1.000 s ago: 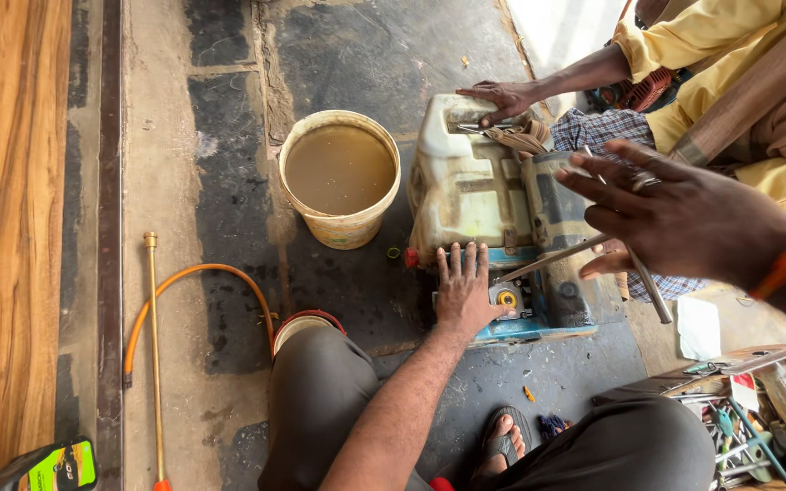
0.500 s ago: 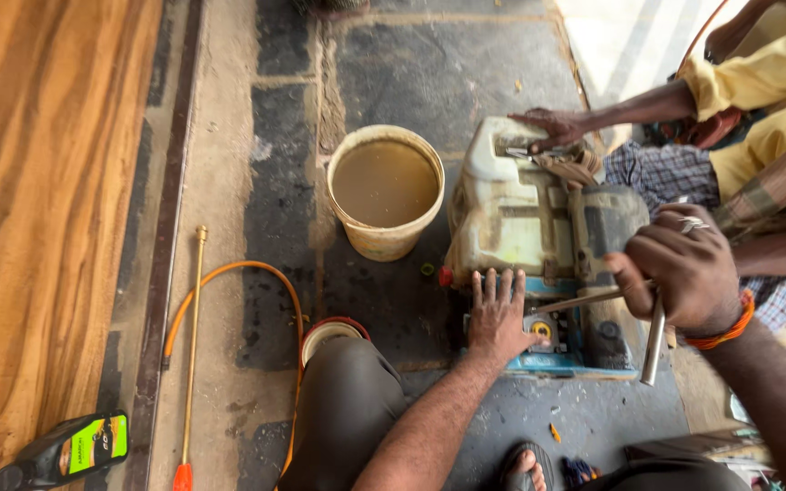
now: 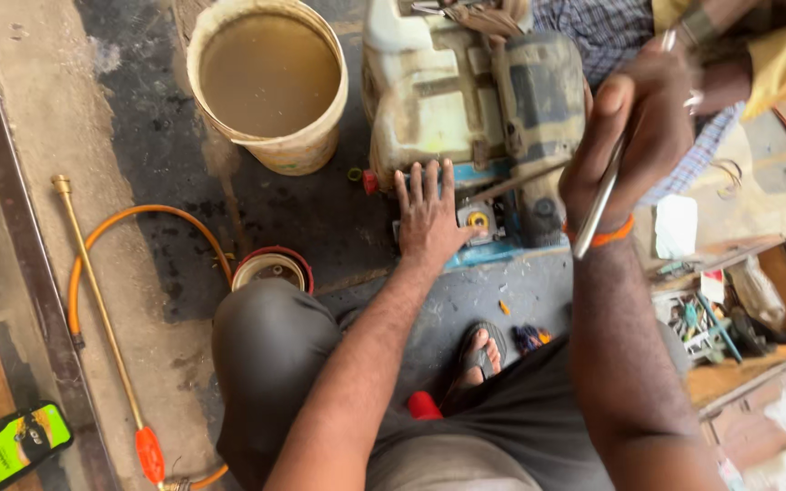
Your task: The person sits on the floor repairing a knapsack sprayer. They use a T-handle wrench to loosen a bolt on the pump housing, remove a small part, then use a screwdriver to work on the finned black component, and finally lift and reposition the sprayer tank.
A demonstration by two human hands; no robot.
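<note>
— So where's the machine?
— Top centre of the frame, on the floor beside the bucket. Left hand lies flat and open against its lower edge, gripping nothing.
— And the right hand?
— Closed around a thin metal rod, upper right.
— How would the machine handle?
— Heavy and rigid, I'd judge, probably greasy; take it by the frame.
</note>
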